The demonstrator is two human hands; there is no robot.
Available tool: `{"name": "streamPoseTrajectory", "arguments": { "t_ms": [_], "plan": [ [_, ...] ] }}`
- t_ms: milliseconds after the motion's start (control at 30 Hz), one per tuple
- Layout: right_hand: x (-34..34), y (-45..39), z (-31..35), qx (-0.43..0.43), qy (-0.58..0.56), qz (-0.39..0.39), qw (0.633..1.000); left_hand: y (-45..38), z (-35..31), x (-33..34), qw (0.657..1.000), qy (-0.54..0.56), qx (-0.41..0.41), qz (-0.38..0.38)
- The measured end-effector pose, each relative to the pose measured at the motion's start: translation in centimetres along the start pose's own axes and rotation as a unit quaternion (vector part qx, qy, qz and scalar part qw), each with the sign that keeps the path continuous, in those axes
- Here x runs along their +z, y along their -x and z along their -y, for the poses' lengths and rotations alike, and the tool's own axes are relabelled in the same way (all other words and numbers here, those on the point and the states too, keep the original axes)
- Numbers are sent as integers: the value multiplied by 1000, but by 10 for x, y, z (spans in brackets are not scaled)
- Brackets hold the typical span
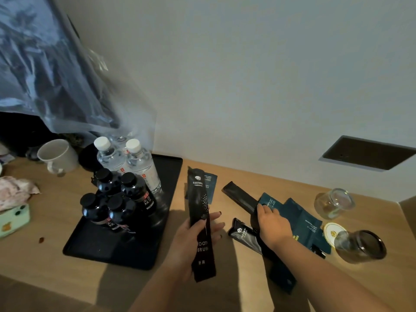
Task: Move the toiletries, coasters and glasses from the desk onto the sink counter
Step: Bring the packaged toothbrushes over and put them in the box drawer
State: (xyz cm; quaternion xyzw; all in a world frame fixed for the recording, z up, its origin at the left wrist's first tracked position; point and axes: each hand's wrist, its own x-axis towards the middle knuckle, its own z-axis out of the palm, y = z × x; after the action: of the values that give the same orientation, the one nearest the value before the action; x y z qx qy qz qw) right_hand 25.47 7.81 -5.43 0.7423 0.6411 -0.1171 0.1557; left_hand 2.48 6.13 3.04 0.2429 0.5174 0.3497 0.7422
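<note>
Black toothbrush packet (201, 224) gripped in my left hand (195, 237), right hand (273, 225) pinching another sachet (244, 200); glasses (333, 202), coaster (332, 231) remain on the tabletop (56, 226), nothing moved yet.

Landmark — the tray (94, 248) on the desk (45, 221). On it stand the water bottles (126, 163), at its far end, with the dark bottles (117, 199) in front of them. Left of the tray and farther back sits a mug (59, 156). Right of the tray lie the toiletry packets (299, 219); farther right again a coaster (333, 231) lies between two glasses (334, 202) — one behind it, one in front.
</note>
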Motion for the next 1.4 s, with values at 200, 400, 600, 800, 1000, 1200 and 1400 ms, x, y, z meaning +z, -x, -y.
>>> {"name": "streamPoseTrajectory", "arguments": {
  "t_ms": [200,400,600,800,1000,1200,1400],
  "plan": [
    [-13,13,-16,7,-10,-44,999,-1,-8,10,1000,-5,20,7],
    [-24,35,-29,109,-149,-116,976,6,-13,28,998,16,52,43],
    [-70,79,-31,202,-582,-164,770,18,-15,47,994,-44,86,50],
    [-121,144,-25,124,-721,-166,661,40,-19,78,982,-99,116,112],
    [-127,189,-23,92,-747,-217,621,63,-16,100,963,-145,140,180],
    [-107,214,-27,129,-727,-276,615,77,2,120,945,-199,174,191],
    [-86,245,-35,183,-761,-314,537,96,26,147,919,-257,206,214]
  ]
}}
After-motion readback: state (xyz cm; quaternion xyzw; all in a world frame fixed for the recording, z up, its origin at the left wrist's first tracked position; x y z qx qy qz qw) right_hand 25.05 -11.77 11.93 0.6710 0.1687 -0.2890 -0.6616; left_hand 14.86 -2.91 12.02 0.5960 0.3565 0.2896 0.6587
